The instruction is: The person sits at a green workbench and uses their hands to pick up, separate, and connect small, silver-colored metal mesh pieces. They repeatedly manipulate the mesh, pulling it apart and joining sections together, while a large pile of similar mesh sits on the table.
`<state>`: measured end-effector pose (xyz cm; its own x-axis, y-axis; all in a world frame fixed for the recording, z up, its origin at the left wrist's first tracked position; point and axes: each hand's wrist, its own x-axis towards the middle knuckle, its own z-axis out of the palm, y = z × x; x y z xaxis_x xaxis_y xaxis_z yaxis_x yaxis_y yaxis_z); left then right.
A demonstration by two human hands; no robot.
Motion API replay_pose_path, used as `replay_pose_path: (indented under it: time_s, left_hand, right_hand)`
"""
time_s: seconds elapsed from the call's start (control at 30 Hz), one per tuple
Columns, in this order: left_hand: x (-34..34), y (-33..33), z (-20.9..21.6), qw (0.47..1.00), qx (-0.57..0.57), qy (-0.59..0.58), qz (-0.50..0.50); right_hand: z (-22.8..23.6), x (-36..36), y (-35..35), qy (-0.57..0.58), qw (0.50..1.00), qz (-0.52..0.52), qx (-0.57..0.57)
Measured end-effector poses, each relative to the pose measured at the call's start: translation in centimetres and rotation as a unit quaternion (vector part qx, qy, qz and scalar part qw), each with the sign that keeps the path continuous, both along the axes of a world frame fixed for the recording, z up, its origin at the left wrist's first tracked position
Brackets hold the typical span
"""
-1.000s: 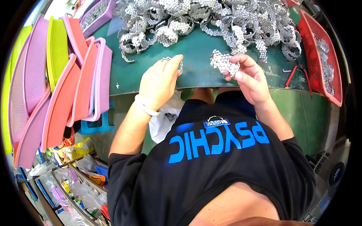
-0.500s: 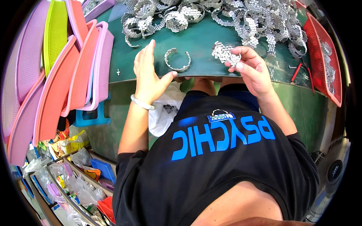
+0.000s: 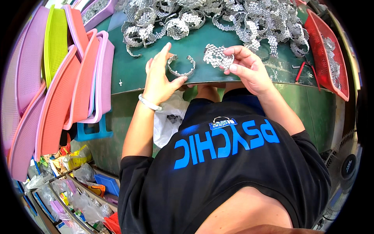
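Note:
My left hand (image 3: 161, 77), fingers and thumb spread, is at the left side of a curled silver link strip (image 3: 181, 73) on the green table. Its thumb tip lies by the strip's near edge and its fingertips by the far left end; whether they touch it I cannot tell. To the right, my right hand (image 3: 247, 69) pinches another silver link strip (image 3: 215, 57) between thumb and fingers. That strip is bunched into a loose coil just over the tabletop, its right end partly hidden by the fingertips.
A heap of curled silver link strips (image 3: 265, 23) covers the table's far side. At the right stand a red basket (image 3: 311, 29) with metal pieces and red-handled pliers (image 3: 300, 72). Stacked coloured plastic baskets (image 3: 54, 105) fill the left. A white plastic bag (image 3: 163, 130) hangs below the table edge.
My left hand has come right and closer around the curled strip on the table. My right hand has shifted left with its strip. The whole view has also moved slightly.

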<state>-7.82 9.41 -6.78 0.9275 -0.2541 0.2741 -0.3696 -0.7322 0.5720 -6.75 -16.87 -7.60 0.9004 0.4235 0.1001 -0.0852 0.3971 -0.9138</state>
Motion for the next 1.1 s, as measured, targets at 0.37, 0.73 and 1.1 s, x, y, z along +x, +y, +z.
replay_pose_path:
  time_s: [0.37, 0.73, 1.1]
  left_hand:
    - [-0.3, -2.1, 3.1, 0.965, -0.253, 0.074, -0.015]
    - [-0.1, -4.1, 3.4, 0.969, -0.245, 0.007, 0.032]
    - [-0.3, -4.6, 4.1, 0.979, -0.192, -0.003, 0.069]
  right_hand:
    - [1.0, 2.1, -0.5, -0.086, 0.995, 0.048, 0.030]
    - [0.9, 2.5, -1.1, -0.056, 0.997, 0.043, 0.005]
    - [1.0, 3.2, -1.0, -0.054, 0.998, 0.031, -0.021]
